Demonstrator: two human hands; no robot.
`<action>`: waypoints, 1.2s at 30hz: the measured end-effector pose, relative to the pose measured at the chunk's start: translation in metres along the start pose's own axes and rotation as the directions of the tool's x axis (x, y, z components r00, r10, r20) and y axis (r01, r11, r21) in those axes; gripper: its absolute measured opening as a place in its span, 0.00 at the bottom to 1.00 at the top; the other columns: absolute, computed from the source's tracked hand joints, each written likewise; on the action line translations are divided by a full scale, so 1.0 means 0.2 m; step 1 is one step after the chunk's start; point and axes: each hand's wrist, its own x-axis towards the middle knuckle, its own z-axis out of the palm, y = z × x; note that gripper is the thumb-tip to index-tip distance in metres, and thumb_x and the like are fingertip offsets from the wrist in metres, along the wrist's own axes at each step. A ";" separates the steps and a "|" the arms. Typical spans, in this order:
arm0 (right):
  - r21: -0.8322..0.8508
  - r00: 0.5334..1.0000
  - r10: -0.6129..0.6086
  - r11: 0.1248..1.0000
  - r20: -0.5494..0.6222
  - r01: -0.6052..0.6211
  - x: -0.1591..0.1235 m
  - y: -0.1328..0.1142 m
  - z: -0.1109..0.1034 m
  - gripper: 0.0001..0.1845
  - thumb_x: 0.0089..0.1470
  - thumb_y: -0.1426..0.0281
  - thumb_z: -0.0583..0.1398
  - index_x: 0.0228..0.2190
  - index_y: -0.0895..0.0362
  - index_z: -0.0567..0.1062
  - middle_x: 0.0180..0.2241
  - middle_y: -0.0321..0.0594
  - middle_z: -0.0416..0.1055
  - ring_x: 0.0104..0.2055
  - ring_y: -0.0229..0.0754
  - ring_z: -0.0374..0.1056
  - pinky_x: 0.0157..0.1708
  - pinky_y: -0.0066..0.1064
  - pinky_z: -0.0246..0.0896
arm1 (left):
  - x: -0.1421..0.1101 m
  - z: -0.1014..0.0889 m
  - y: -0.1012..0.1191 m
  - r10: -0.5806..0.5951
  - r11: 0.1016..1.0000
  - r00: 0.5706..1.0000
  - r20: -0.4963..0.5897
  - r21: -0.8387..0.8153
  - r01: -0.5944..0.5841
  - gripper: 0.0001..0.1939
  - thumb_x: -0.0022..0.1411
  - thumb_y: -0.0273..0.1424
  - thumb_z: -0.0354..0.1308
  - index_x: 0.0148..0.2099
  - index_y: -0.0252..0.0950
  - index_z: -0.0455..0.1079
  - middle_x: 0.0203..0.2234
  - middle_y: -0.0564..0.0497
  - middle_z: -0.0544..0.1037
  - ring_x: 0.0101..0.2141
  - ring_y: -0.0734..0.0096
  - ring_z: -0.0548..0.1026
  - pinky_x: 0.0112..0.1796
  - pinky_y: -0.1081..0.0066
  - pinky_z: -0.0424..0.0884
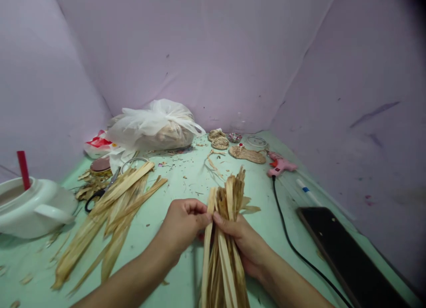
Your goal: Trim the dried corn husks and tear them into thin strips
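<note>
A bundle of long dried leaf strips (229, 254) stands between my hands, its ragged ends pointing away from me. My right hand (244, 241) is wrapped round the bundle from the right, thumb lying across its front. With thumb and fingers, my left hand (186, 221) pinches one pale strip (209, 237) at the bundle's left edge. The fingertips of both hands nearly meet there. Farther left, a loose pile of similar dried strips (109, 210) lies on the green table, with scissors (100, 195) partly under it.
A white pot (43, 210) with a red stick stands at left. White plastic bag (159, 126) lies at the back. Woven pieces (248, 155), a pink glue gun (281, 165) with a black cord, a marker (308, 191) and a dark phone (346, 254) are on the right.
</note>
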 end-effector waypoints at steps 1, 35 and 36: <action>-0.004 0.999 0.021 1.000 0.028 -0.021 0.00 0.01 0.00 0.19 0.40 0.62 0.66 0.33 0.62 0.72 0.22 0.40 0.73 0.22 0.37 0.69 0.26 0.29 0.65 | 0.00 0.00 -0.02 0.012 1.000 1.000 -0.016 0.000 -0.012 0.04 0.39 0.24 0.59 0.19 0.32 0.65 0.10 0.57 0.65 0.13 0.80 0.60 0.16 0.78 0.54; -0.282 0.942 0.295 0.901 -0.162 -0.330 0.05 0.09 0.07 0.16 0.29 0.85 0.54 0.24 0.56 0.64 0.05 0.28 0.61 0.05 0.34 0.56 0.08 0.25 0.58 | 0.09 0.38 0.28 0.075 -0.331 0.919 0.386 0.879 -0.342 0.15 0.41 0.32 0.58 0.32 0.28 0.76 0.29 0.33 0.78 0.35 0.46 0.75 0.46 0.46 0.58; -0.265 0.947 0.282 0.912 -0.153 -0.314 0.05 0.08 0.07 0.16 0.28 0.85 0.55 0.24 0.56 0.64 0.05 0.28 0.61 0.05 0.34 0.55 0.08 0.25 0.58 | 0.09 0.38 0.28 0.083 -0.317 0.922 0.377 0.888 -0.334 0.14 0.40 0.28 0.57 0.31 0.28 0.76 0.29 0.34 0.78 0.34 0.48 0.75 0.44 0.49 0.61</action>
